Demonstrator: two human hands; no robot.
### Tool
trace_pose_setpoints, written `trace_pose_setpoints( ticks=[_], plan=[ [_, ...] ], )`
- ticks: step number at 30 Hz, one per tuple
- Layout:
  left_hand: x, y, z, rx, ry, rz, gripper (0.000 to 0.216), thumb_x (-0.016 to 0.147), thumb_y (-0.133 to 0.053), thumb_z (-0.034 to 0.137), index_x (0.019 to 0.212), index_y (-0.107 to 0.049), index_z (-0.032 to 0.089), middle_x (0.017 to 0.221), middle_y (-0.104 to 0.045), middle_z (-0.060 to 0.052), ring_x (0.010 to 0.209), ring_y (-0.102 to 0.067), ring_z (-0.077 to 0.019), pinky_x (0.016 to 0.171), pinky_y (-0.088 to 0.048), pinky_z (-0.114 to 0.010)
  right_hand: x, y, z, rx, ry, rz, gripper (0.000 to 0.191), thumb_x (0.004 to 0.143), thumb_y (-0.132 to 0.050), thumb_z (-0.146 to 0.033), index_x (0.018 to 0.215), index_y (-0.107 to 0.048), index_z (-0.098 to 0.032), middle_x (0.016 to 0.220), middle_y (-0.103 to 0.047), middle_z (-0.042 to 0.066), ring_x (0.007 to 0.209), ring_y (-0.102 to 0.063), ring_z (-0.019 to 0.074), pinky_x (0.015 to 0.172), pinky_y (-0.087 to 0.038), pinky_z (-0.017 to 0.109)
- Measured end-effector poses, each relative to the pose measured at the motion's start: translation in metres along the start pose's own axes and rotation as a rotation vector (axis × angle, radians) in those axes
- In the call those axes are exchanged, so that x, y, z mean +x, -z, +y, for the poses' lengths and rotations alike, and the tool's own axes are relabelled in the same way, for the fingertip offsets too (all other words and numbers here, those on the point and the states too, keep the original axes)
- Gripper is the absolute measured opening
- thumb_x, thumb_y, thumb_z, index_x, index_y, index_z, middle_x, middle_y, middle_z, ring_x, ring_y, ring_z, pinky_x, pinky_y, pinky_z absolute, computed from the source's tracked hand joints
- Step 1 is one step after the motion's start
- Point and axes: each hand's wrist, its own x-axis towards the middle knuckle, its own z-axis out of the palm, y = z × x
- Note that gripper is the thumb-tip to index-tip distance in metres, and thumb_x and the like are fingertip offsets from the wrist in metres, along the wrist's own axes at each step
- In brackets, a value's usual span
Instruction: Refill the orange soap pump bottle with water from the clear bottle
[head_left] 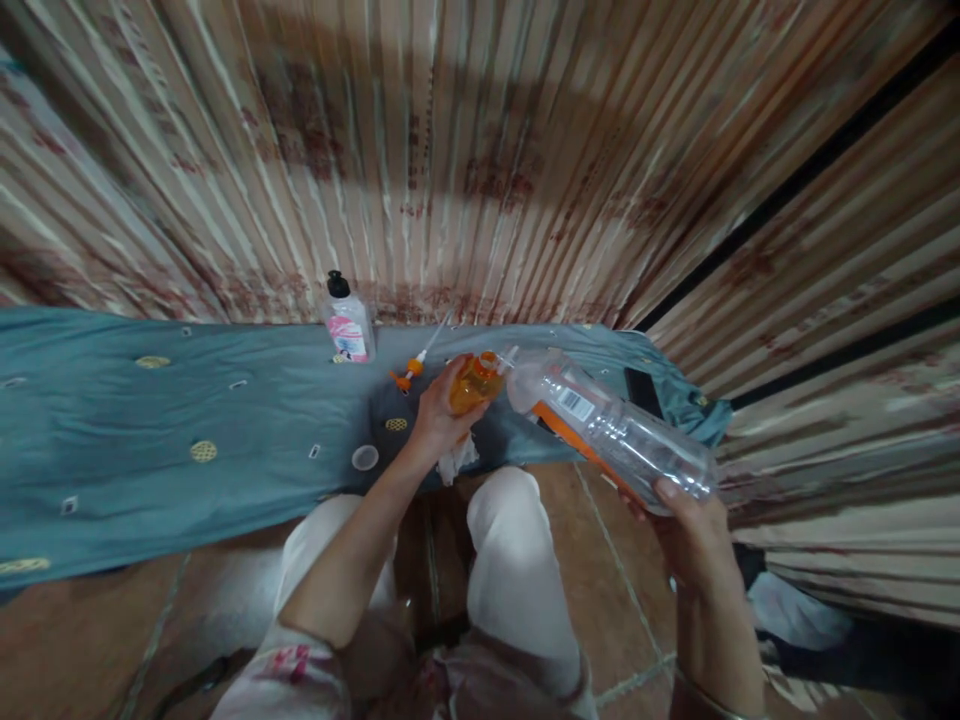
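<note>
My left hand [442,412] is wrapped round a small orange see-through bottle [477,384] with its top off, tilted to the right. In my right hand [686,525] I grip the base of a large clear plastic bottle [622,430] with an orange label. Its neck points left and lies close by the orange bottle's mouth; whether they touch I cannot tell. An orange pump head [409,374] with a clear tube lies on the cloth, left of the orange bottle. Beneath my left hand hangs something white and crumpled [458,460], partly hidden.
A clear pump bottle [349,325] with a black top and pink label stands at the back left. A small round clear cap [365,458] lies on the blue-green cloth [255,400]. A dark flat object [642,390] is behind the large bottle. Pleated curtains [450,180] hang behind.
</note>
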Motion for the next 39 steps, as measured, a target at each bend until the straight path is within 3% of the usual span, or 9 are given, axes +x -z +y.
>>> trace_pose_setpoints(
  ticks=[4, 10, 25, 29, 33, 39],
  plan=[
    [0.001, 0.004, 0.0, -0.001, 0.022, -0.01, 0.067, 0.077, -0.079, 0.031, 0.138, -0.052, 0.022, 0.133, -0.07, -0.01, 0.117, -0.071, -0.0248, 0.103, -0.058, -0.039, -0.002, -0.005, 0.007, 0.054, -0.011, -0.037, 0.048, 0.076, -0.079, -0.042, 0.119, -0.068, -0.024, 0.072, -0.066, -0.001, 0.054, -0.056, 0.015, 0.047, -0.045, 0.027],
    [0.003, 0.014, 0.006, -0.003, 0.111, -0.047, 0.069, 0.072, -0.081, 0.027, 0.135, -0.053, 0.023, 0.122, -0.074, -0.005, 0.109, -0.074, -0.0225, 0.096, -0.06, -0.036, -0.002, -0.011, 0.014, 0.097, -0.105, -0.004, 0.049, 0.068, -0.084, -0.044, 0.11, -0.069, -0.023, 0.092, -0.073, 0.003, 0.067, -0.064, 0.0171, 0.052, -0.051, 0.027],
    [0.008, 0.018, 0.014, 0.012, 0.185, -0.043, 0.071, 0.07, -0.081, 0.029, 0.135, -0.052, 0.022, 0.128, -0.072, -0.006, 0.116, -0.071, -0.0255, 0.1, -0.057, -0.038, -0.002, -0.024, 0.015, 0.162, -0.176, 0.041, 0.055, 0.056, -0.09, -0.044, 0.1, -0.066, -0.021, 0.085, -0.071, 0.001, 0.062, -0.063, 0.0157, 0.049, -0.053, 0.027],
    [0.008, 0.019, 0.011, 0.009, 0.148, -0.045, 0.068, 0.072, -0.08, 0.028, 0.134, -0.052, 0.024, 0.125, -0.073, -0.006, 0.115, -0.072, -0.0253, 0.099, -0.058, -0.038, -0.004, -0.027, 0.012, 0.168, -0.2, 0.047, 0.061, 0.055, -0.092, -0.046, 0.104, -0.067, -0.021, 0.088, -0.074, 0.002, 0.063, -0.064, 0.0167, 0.046, -0.05, 0.025],
    [0.008, 0.019, 0.005, 0.034, 0.086, -0.048, 0.065, 0.075, -0.078, 0.03, 0.134, -0.05, 0.024, 0.125, -0.073, -0.006, 0.114, -0.072, -0.025, 0.098, -0.059, -0.038, -0.007, -0.029, 0.009, 0.156, -0.181, 0.081, 0.054, 0.056, -0.091, -0.047, 0.098, -0.069, -0.021, 0.087, -0.074, 0.003, 0.062, -0.064, 0.016, 0.048, -0.051, 0.026],
    [0.011, 0.017, -0.009, 0.078, 0.008, -0.085, 0.068, 0.074, -0.08, 0.034, 0.134, -0.05, 0.024, 0.131, -0.07, -0.009, 0.117, -0.07, -0.0284, 0.102, -0.056, -0.044, -0.017, -0.027, 0.009, 0.11, -0.099, 0.07, 0.047, 0.068, -0.084, -0.048, 0.104, -0.071, -0.021, 0.077, -0.071, 0.003, 0.055, -0.06, 0.0158, 0.043, -0.045, 0.025]
  ],
)
